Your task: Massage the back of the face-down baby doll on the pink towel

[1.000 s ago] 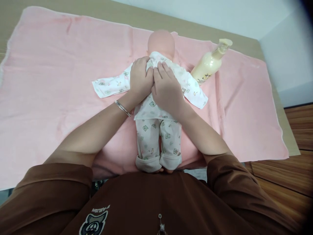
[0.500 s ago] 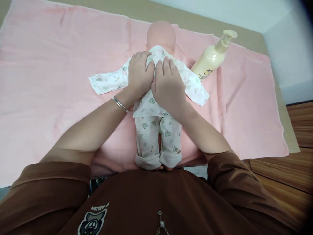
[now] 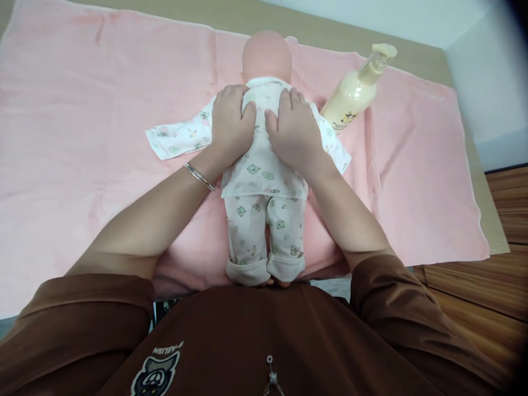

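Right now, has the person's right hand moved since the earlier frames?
Yes: the right hand has slid sideways across the baby doll's shirt, nearer the lotion pump bottle.

view: head-worn camera | faces: forward and down | range: close above left hand [image 3: 231, 124] and right hand [image 3: 293, 135]

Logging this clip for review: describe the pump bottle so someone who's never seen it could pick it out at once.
On the pink towel, a baby doll lies in a printed white outfit. Beyond the person's right hand, beside the doll's sleeve, lies a cream-coloured pump bottle, the only bottle there.
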Demonstrator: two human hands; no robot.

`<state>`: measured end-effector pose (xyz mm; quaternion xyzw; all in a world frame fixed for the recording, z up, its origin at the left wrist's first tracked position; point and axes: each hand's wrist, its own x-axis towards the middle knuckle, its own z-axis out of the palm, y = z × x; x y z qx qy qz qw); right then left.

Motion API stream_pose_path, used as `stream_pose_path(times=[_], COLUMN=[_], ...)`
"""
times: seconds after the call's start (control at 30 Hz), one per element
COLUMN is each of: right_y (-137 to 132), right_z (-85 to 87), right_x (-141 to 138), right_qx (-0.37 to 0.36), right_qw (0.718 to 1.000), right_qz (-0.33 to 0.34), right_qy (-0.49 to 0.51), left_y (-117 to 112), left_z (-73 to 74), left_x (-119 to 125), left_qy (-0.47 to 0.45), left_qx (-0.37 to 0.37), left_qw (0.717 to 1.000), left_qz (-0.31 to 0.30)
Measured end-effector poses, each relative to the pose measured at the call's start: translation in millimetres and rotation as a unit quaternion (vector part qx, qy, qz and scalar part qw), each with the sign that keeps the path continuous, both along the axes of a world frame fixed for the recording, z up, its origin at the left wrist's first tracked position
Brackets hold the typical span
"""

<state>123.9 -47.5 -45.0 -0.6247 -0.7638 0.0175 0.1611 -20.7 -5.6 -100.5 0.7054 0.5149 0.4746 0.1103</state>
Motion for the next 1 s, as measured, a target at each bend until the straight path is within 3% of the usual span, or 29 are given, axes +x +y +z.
stream_pose_path(times=[0.13,0.23,0.4,0.6,0.77,1.0], right_y=[-23,-16,18,31,25,-4], right_z=[0.7,-1.2,-3.6,-10.6,-3.1,12.1], right_x=[-15,-10,13,24,22,10], right_qx=[0.033,0.047,0.034,0.031,0.004,0.028], right_qw=[0.999,0.996,0.997,0.997,0.998,0.996], right_qz=[0.039,0.076,0.063,0.052,0.056,0.053], right_qy=[0.007,0.0,0.009,0.037,0.019,-0.061], left_y=[8,11,2,-26,-32,-14], left_z=[-7.2,-6.4,10.2,30.9,35.5,36.8], left_x=[4,4,-2,8,15,3], left_qy=[0.025,0.069,0.113,0.156,0.165,0.111], left_qx=[-0.024,-0.053,-0.06,-0.066,-0.047,-0.063], left_qw=[0.999,0.995,0.992,0.985,0.985,0.992], left_qz=[0.029,0.057,0.011,0.038,0.031,-0.011])
